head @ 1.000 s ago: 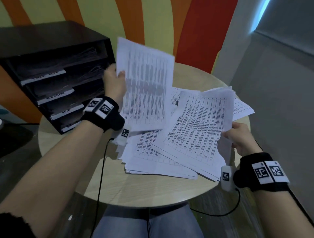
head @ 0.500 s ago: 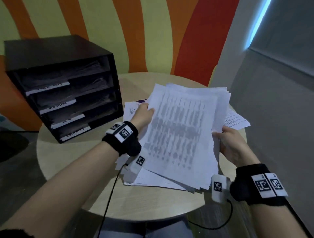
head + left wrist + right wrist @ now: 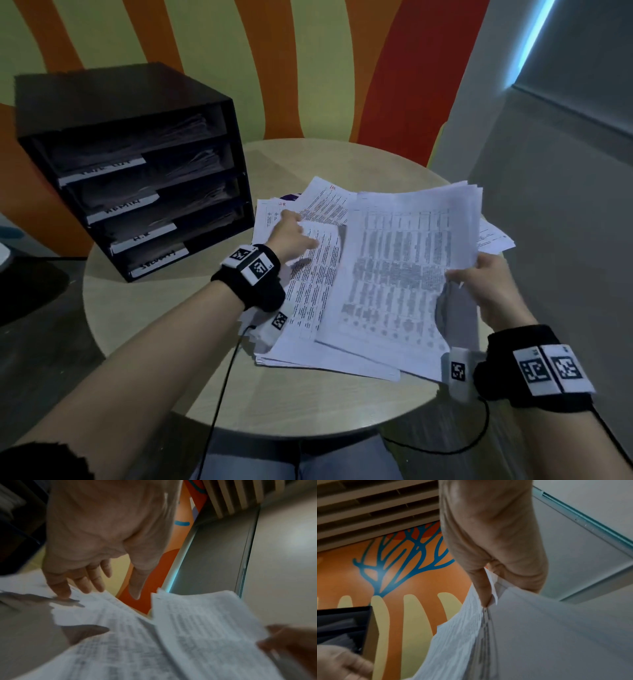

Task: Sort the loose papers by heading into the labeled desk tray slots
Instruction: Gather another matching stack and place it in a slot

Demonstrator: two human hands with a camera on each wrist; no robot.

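Note:
A black desk tray (image 3: 120,99) with several labeled slots, papers in each, stands at the table's back left. Loose printed papers (image 3: 308,301) lie spread over the round table (image 3: 164,342). My right hand (image 3: 486,284) pinches the right edge of a lifted stack of sheets (image 3: 404,274), thumb on top; the right wrist view shows the same stack (image 3: 539,635) in that hand (image 3: 488,585). My left hand (image 3: 291,233) reaches over the lying papers with straight fingers (image 3: 60,588), whose tips touch a sheet (image 3: 106,615).
Two sheets headed "HR" in red (image 3: 329,195) lie at the far side of the pile. A striped orange and yellow wall stands behind the table, a grey wall to the right. Bare tabletop shows in front of the tray and near me.
My left hand laid the sheet it held up near the tray onto the right hand's stack, let go, and moved left onto the lying papers. The right hand keeps holding the stack.

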